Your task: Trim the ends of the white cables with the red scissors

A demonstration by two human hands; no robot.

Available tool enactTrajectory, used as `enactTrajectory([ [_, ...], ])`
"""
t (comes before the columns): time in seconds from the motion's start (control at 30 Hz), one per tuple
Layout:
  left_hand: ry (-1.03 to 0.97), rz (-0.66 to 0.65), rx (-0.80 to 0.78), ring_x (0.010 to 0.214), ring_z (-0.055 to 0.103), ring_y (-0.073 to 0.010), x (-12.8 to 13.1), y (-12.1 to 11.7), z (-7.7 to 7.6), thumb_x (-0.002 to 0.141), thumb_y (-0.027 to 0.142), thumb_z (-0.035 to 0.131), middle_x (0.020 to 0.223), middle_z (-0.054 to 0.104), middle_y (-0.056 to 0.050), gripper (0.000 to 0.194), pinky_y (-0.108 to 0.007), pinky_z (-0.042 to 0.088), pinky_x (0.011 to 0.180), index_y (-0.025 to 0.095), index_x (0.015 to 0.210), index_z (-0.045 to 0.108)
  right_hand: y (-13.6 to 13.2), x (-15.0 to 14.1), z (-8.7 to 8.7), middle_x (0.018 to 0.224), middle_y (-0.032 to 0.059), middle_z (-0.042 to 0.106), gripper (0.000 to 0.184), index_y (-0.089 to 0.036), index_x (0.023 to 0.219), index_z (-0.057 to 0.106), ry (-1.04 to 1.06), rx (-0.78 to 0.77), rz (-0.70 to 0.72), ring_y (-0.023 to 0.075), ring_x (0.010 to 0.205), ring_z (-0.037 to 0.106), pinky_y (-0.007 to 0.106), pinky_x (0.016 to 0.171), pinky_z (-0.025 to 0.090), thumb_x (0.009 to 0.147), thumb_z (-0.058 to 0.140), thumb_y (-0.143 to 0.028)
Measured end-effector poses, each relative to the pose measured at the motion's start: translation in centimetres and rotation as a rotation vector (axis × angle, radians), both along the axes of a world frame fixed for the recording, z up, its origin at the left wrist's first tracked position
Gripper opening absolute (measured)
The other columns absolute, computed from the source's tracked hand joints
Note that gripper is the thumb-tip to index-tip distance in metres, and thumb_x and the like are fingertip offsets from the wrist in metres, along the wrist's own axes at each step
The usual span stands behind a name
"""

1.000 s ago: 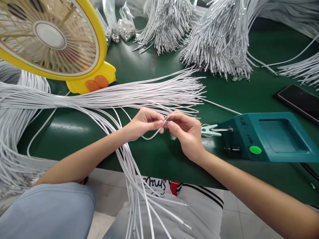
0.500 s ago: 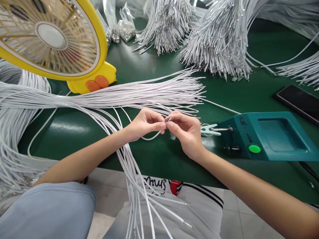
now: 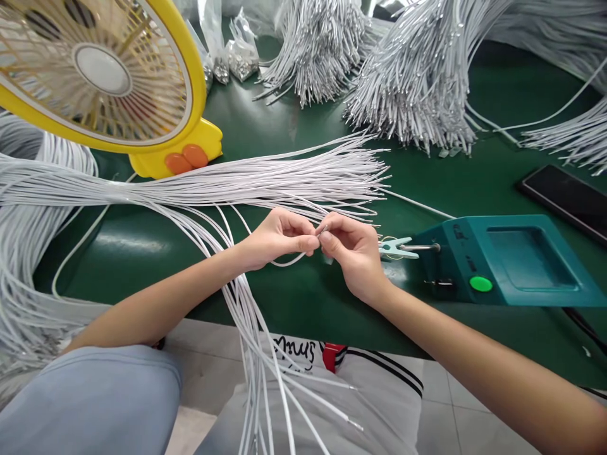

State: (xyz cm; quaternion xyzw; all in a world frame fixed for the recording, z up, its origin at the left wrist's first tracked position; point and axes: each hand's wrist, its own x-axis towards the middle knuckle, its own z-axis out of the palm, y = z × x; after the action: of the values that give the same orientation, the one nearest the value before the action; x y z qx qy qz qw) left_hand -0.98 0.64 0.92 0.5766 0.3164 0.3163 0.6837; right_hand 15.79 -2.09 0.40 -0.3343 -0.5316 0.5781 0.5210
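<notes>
Left hand (image 3: pixel 270 241) has edged its thumb toward the right hand (image 3: pixel 356 254). Both hands are pinched closed on one wire (image 3: pixel 291 261), over the table (image 3: pixel 142 243) inside its near edge.

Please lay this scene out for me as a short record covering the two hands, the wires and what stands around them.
Left hand: pinches a white wire
Right hand: pinches close beside the left, at the wire's end
Beyond the hands: wire bundle lying across the green table
To the right: teal machine with green button; clothespin at its metal rod; dark phone
Upper left: yellow fan
</notes>
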Motion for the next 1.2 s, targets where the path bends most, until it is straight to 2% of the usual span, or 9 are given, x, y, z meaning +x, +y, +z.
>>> enactTrajectory([
  [0.17,0.006,-0.041,-0.108,0.039,0.031,-0.0010,0.0,-0.1,0.3,0.070,0.039,0.077,0.054,0.055,-0.001,0.033,-0.016,0.018,0.035,0.007,0.068,0.067,-0.1,0.0,-0.2,0.068,-0.0013,0.054,0.015,-0.017,0.074,0.062,0.029,-0.006,0.000,0.0078,0.057,0.049,0.022,0.051,0.040,0.079,0.067,-0.030],
  [0.33,-0.054,-0.116,-0.187,0.035,0.033,-0.0001,-0.1,0.1,0.6,0.071,0.039,0.076,0.058,0.062,-0.004,0.034,-0.015,0.020,0.031,0.007,0.069,0.067,-0.5,-0.2,-0.2,0.070,-0.0022,0.051,0.013,-0.018,0.075,0.060,0.126,-0.079,0.015,0.0072,0.056,0.049,0.023,0.051,0.039,0.082,0.064,-0.028],
  [0.57,0.158,-0.862,-0.161,0.052,0.060,-0.0140,-0.3,-0.3,1.4,0.077,0.042,0.069,0.075,0.069,-0.011,0.038,-0.022,0.046,0.040,0.009,0.095,0.072,-0.2,-0.2,-0.2,0.065,-0.0034,0.046,0.015,-0.019,0.074,0.055,0.009,-0.007,-0.163,0.0074,0.055,0.044,0.022,0.051,0.037,0.085,0.058,-0.029],
  [0.63,0.222,-0.649,0.094,0.053,0.060,-0.0138,-0.5,-0.2,1.4,0.081,0.046,0.062,0.071,0.067,-0.009,0.039,-0.022,0.045,0.044,0.010,0.093,0.072,-0.3,-0.4,-0.4,0.066,-0.0025,0.049,0.017,-0.018,0.072,0.055,-0.137,0.035,-0.115,0.0082,0.057,0.045,0.023,0.052,0.038,0.085,0.058,-0.030],
  [0.73,0.400,0.010,0.682,0.048,0.047,-0.0090,-0.8,0.6,0.9,0.081,0.043,0.062,0.053,0.056,-0.002,0.036,-0.022,0.036,0.047,0.013,0.062,0.066,-0.3,-0.6,-0.7,0.069,-0.0006,0.052,0.019,-0.017,0.070,0.054,-0.254,0.055,-0.123,0.0092,0.062,0.047,0.022,0.054,0.038,0.084,0.057,-0.030],
  [0.83,0.717,0.406,1.033,0.058,0.052,-0.0126,-1.2,1.5,0.3,0.086,0.035,0.056,0.061,0.060,-0.003,0.032,-0.026,0.038,0.058,0.014,0.063,0.064,-0.3,-0.7,-1.0,0.071,0.0003,0.054,0.018,-0.018,0.073,0.053,-0.374,0.111,-0.159,0.0096,0.062,0.048,0.022,0.053,0.038,0.087,0.050,-0.028],
  [1.0,1.297,0.372,1.100,0.084,0.059,-0.0220,-1.6,2.1,-0.5,0.089,0.020,0.048,0.086,0.066,-0.008,0.021,-0.030,0.040,0.066,0.016,0.085,0.069,-1.1,-0.9,-1.3,0.078,0.0035,0.062,0.010,-0.017,0.077,0.060,-0.694,0.425,0.132,0.0147,0.076,0.053,0.027,0.066,0.043,0.083,0.052,-0.019],
  [1.1,1.382,0.331,1.109,0.081,0.060,-0.0224,-1.5,2.1,-0.7,0.089,0.016,0.044,0.083,0.064,-0.009,0.023,-0.031,0.038,0.063,0.016,0.084,0.066,-1.7,-0.9,-1.4,0.087,0.0067,0.064,0.015,-0.017,0.083,0.064,-0.927,0.719,0.304,0.0174,0.082,0.050,0.030,0.069,0.041,0.085,0.050,-0.021],
  [1.2,1.334,0.422,1.107,0.075,0.059,-0.0218,-1.4,2.1,-0.7,0.087,0.012,0.042,0.081,0.063,-0.010,0.021,-0.031,0.036,0.061,0.014,0.084,0.063,-1.9,-0.9,-1.5,0.086,0.0064,0.063,0.019,-0.017,0.084,0.065,-1.016,0.794,0.315,0.0163,0.079,0.049,0.029,0.067,0.040,0.088,0.046,-0.022],
])
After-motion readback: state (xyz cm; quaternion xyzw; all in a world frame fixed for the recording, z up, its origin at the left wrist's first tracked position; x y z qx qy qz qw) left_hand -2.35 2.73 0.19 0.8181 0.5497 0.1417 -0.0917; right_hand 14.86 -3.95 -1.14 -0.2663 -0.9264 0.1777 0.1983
